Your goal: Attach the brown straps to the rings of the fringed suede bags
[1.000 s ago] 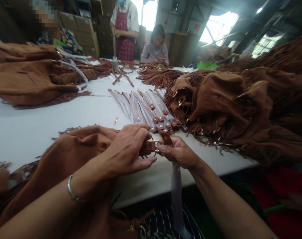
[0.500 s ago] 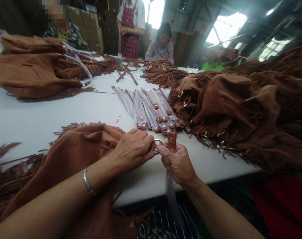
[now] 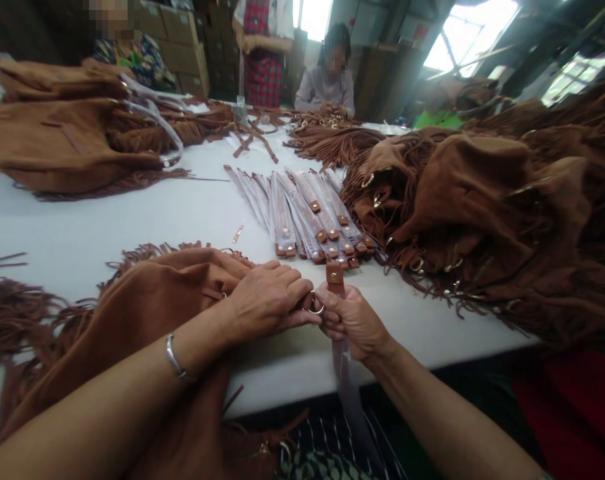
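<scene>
My left hand (image 3: 267, 298) is closed by the edge of a brown suede bag (image 3: 167, 283), its fingers gripping a metal ring (image 3: 316, 311). The bag lies under my left forearm and spills over the table's front edge. In my right hand (image 3: 358, 321) is a bag strap (image 3: 335, 277) in a clear plastic sleeve. Its brown leather end with a snap sticks up above my fist, while the wrapped length hangs down towards my lap. My right thumb and fingertips meet the ring too. The ring's attachment to the bag is hidden by my fingers.
Several plastic-wrapped straps (image 3: 302, 220) lie fanned out on the white table (image 3: 192, 213). Fringed bags (image 3: 462, 193) are heaped at the right. More bags (image 3: 57, 137) lie at the far left. Co-workers (image 3: 327, 83) are across the table.
The strap end and my right hand have shifted slightly left, closer to my left hand. The ring has tilted and sits a little lower. The camera view has moved slightly.
</scene>
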`<state>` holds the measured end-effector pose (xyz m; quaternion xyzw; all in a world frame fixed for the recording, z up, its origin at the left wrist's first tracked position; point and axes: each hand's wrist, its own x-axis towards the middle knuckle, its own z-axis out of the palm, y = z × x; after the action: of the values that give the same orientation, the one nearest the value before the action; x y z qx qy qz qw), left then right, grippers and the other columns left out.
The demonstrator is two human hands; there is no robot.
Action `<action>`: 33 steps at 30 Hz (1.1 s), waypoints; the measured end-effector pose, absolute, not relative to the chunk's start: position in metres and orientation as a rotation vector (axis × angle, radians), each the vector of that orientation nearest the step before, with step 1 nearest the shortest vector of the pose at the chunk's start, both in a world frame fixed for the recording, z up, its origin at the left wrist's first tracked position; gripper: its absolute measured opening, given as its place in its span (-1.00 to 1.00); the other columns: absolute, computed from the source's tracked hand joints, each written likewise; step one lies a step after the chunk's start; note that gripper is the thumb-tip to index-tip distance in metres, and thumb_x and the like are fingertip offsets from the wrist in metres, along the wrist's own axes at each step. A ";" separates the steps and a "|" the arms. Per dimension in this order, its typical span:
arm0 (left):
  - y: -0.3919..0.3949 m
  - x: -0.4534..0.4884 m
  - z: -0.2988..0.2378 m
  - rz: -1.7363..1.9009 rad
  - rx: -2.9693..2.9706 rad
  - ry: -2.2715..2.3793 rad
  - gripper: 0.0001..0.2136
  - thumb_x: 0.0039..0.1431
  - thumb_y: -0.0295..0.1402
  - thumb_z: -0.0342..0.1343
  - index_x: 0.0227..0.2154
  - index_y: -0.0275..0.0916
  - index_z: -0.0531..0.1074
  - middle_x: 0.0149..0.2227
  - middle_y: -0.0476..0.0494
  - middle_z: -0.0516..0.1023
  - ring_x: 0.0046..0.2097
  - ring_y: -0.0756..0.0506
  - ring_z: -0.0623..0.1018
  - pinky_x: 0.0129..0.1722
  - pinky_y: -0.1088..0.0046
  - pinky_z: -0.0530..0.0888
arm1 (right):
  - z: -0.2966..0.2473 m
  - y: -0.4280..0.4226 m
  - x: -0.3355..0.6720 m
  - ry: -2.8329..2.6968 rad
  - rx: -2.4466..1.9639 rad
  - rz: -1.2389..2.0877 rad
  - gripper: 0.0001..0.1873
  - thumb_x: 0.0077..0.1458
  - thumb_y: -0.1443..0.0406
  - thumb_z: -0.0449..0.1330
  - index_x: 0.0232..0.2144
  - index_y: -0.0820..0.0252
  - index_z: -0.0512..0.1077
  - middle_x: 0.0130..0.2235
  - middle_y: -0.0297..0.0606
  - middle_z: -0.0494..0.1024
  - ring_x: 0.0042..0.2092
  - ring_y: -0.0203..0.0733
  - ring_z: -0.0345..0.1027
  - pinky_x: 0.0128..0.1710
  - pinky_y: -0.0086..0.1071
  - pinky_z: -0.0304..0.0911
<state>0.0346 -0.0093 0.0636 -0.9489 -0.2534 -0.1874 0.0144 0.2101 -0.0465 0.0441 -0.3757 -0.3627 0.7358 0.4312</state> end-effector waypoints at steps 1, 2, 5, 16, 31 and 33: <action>-0.009 0.035 0.062 -0.613 -2.947 -0.809 -0.57 0.20 0.03 -0.17 -0.32 -0.30 0.30 -0.41 -0.08 0.36 -0.35 -0.08 0.36 -0.30 0.34 0.25 | 0.041 -0.052 0.204 -0.833 -0.947 1.755 -0.61 -0.10 0.13 0.32 -0.52 0.29 0.24 -0.70 -0.52 0.06 -0.72 -0.55 -0.20 -0.79 -0.67 -0.21; -0.009 0.035 0.061 -0.637 -2.936 -0.818 -0.57 0.20 0.02 -0.16 -0.33 -0.30 0.30 -0.42 -0.08 0.36 -0.35 -0.08 0.36 -0.30 0.35 0.25 | 0.039 -0.057 0.198 -0.764 -0.964 1.672 -0.61 -0.10 0.13 0.32 -0.52 0.29 0.24 -0.70 -0.52 0.06 -0.72 -0.55 -0.19 -0.79 -0.67 -0.20; -0.008 0.038 0.056 -0.663 -2.924 -0.775 -0.60 0.21 -0.01 -0.14 -0.38 -0.30 0.30 -0.43 -0.07 0.35 -0.37 -0.07 0.35 -0.32 0.36 0.24 | 0.034 -0.068 0.185 -0.611 -1.009 1.502 -0.59 -0.14 0.12 0.34 -0.51 0.29 0.25 -0.70 -0.53 0.06 -0.72 -0.55 -0.18 -0.79 -0.67 -0.17; -0.008 0.039 0.046 -0.659 -2.983 -0.794 -0.66 0.22 -0.07 -0.12 -0.37 -0.30 0.28 -0.42 -0.08 0.34 -0.37 -0.07 0.32 -0.32 0.36 0.25 | 0.039 -0.039 0.252 -1.094 -1.116 1.817 -0.36 0.06 -0.16 -0.02 -0.46 0.36 0.37 -0.71 -0.43 0.11 -0.73 -0.51 -0.21 -0.79 -0.61 -0.24; -0.010 0.035 0.062 -0.745 -3.218 -0.658 -0.68 0.19 -0.09 -0.02 -0.29 -0.31 0.34 -0.40 -0.06 0.37 -0.33 -0.03 0.34 -0.30 0.39 0.19 | 0.043 -0.036 0.259 -1.367 -1.258 1.751 -0.53 0.00 -0.02 0.20 -0.49 0.33 0.31 -0.71 -0.46 0.11 -0.69 -0.53 -0.21 -0.75 -0.62 -0.31; -0.012 0.035 0.063 -0.803 -3.257 -0.690 -0.68 0.17 -0.09 0.00 -0.34 -0.31 0.35 -0.43 -0.05 0.36 -0.35 -0.02 0.33 -0.31 0.40 0.17 | 0.043 -0.036 0.257 -1.360 -1.229 1.784 -0.55 0.00 0.00 0.21 -0.49 0.33 0.32 -0.71 -0.47 0.11 -0.70 -0.53 -0.22 -0.75 -0.62 -0.31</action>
<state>0.0348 -0.0115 0.0634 -0.9415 -0.1996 -0.2321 -0.1409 0.2569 -0.0364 0.0427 -0.4603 -0.5092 0.6680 0.2875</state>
